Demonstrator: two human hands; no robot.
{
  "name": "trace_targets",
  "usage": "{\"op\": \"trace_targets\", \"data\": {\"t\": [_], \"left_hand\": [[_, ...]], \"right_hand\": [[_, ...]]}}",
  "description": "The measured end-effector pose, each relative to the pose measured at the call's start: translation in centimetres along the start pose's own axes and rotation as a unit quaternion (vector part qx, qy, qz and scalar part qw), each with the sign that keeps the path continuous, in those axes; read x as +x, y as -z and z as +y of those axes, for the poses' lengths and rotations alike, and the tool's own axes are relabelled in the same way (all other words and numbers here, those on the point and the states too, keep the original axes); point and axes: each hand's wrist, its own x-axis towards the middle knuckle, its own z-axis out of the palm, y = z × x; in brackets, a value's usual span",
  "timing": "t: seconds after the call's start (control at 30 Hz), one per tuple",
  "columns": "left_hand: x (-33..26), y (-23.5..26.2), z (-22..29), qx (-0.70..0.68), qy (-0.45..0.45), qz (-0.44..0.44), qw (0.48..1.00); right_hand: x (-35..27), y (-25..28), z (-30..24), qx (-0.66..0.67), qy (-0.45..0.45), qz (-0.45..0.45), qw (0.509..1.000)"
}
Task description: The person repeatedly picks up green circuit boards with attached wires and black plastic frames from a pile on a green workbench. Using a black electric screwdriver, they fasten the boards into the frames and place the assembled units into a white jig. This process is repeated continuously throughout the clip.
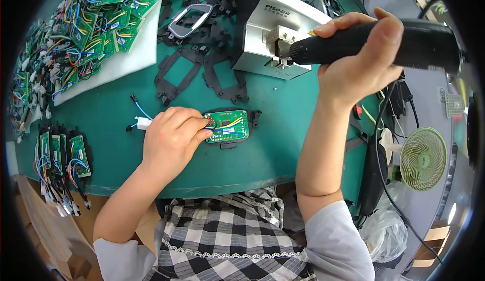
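A small green circuit board with coloured wires lies in a black plastic frame on the green table. My left hand rests on its left edge, fingers pinching the board and wires. A white connector on a blue wire sticks out to the left of that hand. My right hand is raised and gripped around a black electric screwdriver, whose tip points left at the slot of a white screw feeder box.
Several wired green boards lie heaped on white foam at the far left, and more stand at the table's left edge. Black plastic frames are scattered at the back. A small green fan stands at the right.
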Motion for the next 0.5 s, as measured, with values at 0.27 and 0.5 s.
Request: {"op": "trace_targets", "data": {"t": [0.27, 0.5], "left_hand": [[-0.3, -0.1, -0.4, -0.004, 0.021, 0.007, 1.000], [-0.5, -0.1, -0.8, 0.021, 0.005, 0.009, 1.000]], "right_hand": [[-6.7, -0.7, -4.2, 0.115, -0.215, -0.149, 0.958], [-9.4, -2.8, -5.1, 0.111, -0.237, -0.224, 0.939]]}}
